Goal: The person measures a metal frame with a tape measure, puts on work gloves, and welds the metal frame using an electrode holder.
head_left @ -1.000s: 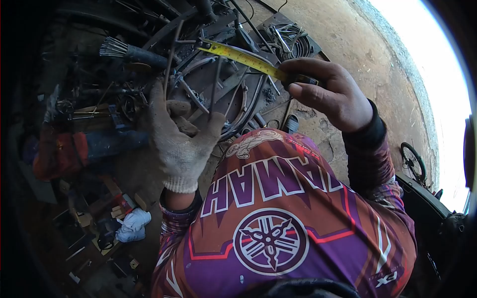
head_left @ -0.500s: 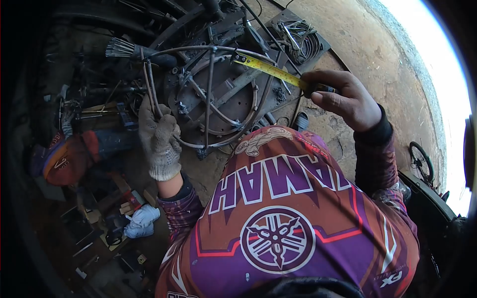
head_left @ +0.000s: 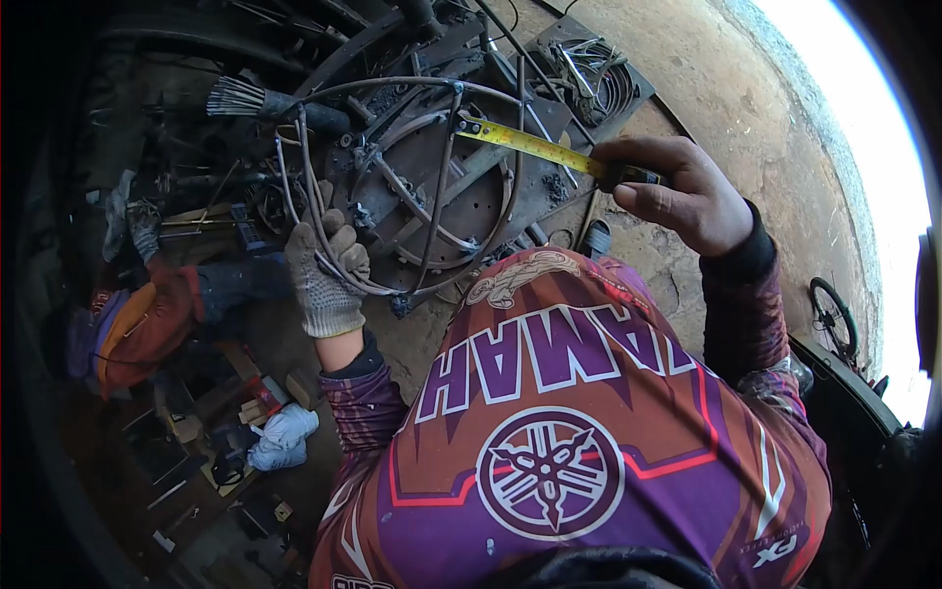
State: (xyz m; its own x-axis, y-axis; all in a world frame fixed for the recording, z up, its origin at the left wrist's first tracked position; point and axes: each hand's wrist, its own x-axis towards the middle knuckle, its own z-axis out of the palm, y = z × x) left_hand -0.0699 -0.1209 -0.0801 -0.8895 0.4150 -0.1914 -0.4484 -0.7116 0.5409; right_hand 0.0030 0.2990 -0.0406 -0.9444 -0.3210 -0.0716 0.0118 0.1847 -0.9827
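Note:
My left hand [head_left: 329, 275], in a whitish knit work glove, is closed around the lower left of a round metal-rod frame [head_left: 441, 187]. The frame is made of bent hoops joined by straight rods and is held tilted above the worktable. In my bare right hand [head_left: 677, 191] is a tape measure [head_left: 628, 178], gripped by its dark case. Its yellow blade [head_left: 535, 145] reaches leftward, with the hooked end close to a straight rod of the frame; whether they touch I cannot tell. Beneath lies a dark metal plate [head_left: 481, 208] with holes and a curved bar piece on it.
A wire brush-like bundle of rods [head_left: 235, 99] points left beside the frame. Coiled cable [head_left: 613, 93] lies on a plate at the back. Another person [head_left: 147, 329] bends low at the left, near a white bag [head_left: 283, 438] and scattered tools. A bicycle wheel [head_left: 833, 319] is far right.
The rod frame has turned and tilted, its straight rod shifting right at the top. My left hand has moved slightly right with it. My right hand is nearly still. The other person has shifted.

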